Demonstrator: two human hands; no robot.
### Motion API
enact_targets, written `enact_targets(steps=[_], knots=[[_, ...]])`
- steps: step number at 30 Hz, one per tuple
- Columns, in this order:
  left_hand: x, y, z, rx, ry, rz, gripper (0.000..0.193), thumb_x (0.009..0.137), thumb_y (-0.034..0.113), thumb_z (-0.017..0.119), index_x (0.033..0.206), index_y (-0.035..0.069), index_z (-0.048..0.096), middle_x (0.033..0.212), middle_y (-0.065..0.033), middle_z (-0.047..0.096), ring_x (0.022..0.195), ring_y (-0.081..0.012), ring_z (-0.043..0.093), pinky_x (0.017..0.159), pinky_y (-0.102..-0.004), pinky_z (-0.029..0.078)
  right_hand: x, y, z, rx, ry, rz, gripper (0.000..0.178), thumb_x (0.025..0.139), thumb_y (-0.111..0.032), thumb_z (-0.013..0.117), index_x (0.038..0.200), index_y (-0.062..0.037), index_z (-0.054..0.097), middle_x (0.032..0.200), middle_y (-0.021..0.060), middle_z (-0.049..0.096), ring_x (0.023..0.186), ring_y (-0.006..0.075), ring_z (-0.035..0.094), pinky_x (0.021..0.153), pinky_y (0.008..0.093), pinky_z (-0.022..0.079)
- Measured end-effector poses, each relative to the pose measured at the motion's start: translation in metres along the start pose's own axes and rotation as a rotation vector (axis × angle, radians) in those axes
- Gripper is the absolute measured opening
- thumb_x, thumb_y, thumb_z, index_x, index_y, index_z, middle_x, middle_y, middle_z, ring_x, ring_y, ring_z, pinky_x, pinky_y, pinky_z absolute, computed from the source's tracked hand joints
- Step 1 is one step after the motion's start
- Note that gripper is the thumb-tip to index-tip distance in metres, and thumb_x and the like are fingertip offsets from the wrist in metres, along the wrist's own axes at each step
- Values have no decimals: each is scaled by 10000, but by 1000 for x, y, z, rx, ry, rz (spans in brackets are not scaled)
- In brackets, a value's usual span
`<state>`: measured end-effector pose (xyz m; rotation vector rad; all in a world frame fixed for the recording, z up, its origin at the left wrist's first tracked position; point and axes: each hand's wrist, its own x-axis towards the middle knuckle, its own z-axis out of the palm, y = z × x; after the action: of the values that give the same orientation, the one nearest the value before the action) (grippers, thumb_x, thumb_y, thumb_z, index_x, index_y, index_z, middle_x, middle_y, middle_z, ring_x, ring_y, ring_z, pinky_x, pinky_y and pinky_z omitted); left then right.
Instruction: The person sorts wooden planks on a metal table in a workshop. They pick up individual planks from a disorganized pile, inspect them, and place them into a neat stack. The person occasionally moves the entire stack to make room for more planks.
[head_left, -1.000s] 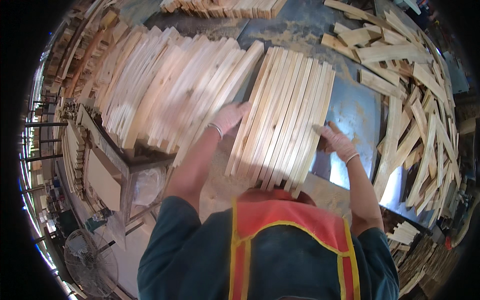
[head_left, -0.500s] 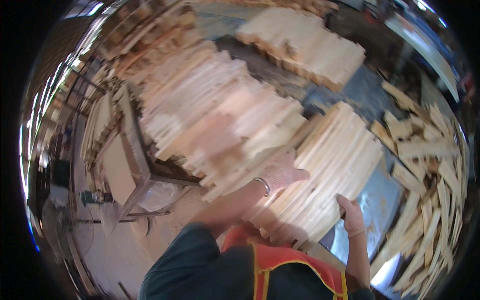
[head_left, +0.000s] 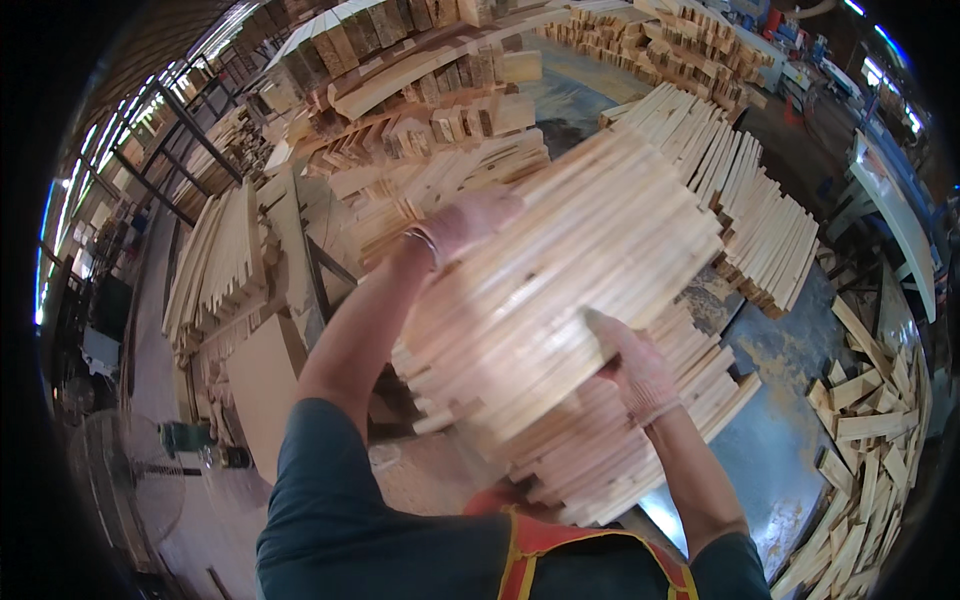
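Your left grip is closed against the far-left edge of the bundle of wooden slats, and your right grip is closed on the near-right edge, thumb over the top face; the fingers underneath are hidden, so I cannot tell how far they reach. The bundle sits aslant between your hands, over a lower row of slats by the grey desk. No tie shows around it, so your squeeze from both sides is probably all that binds the pieces: ease one side and the middle slats could drop out. Its near-left ends are staggered, and a jutting one could snag your red apron or the lower row and twist the load. A wide swing to your right might clip the farther row of slats or the heap of offcuts
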<state>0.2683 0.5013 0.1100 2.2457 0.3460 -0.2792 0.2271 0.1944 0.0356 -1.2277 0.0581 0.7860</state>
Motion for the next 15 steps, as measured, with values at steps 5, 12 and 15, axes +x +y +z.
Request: enact_targets(steps=[5, 12, 15], knots=[[91, -183, -97, 1027, 204, 405, 301, 1028, 270, 547, 1137, 25, 682, 1075, -171, 715, 1030, -282, 707, 871, -477, 588, 99, 17, 112, -9, -209, 60, 738, 902, -406, 826, 1356, 105, 549, 1015, 146, 658, 901, 185, 628, 807, 325, 609], [131, -228, -64, 1583, 473, 312, 193, 989, 196, 553, 1119, 116, 671, 978, -113, 683, 887, -300, 694, 710, -492, 589, 139, 67, 57, 74, -314, 155, 608, 978, -250, 770, 1483, -47, 499, 1040, 50, 601, 791, 171, 581, 856, 311, 587], [143, -308, -96, 2063, 313, 322, 192, 997, 177, 535, 1143, 116, 643, 889, -75, 655, 757, -270, 664, 660, -440, 579, 108, 101, 48, -40, -305, 165, 784, 972, -259, 768, 1610, -94, 343, 1276, 129, 624, 886, 206, 647, 911, 332, 631]])
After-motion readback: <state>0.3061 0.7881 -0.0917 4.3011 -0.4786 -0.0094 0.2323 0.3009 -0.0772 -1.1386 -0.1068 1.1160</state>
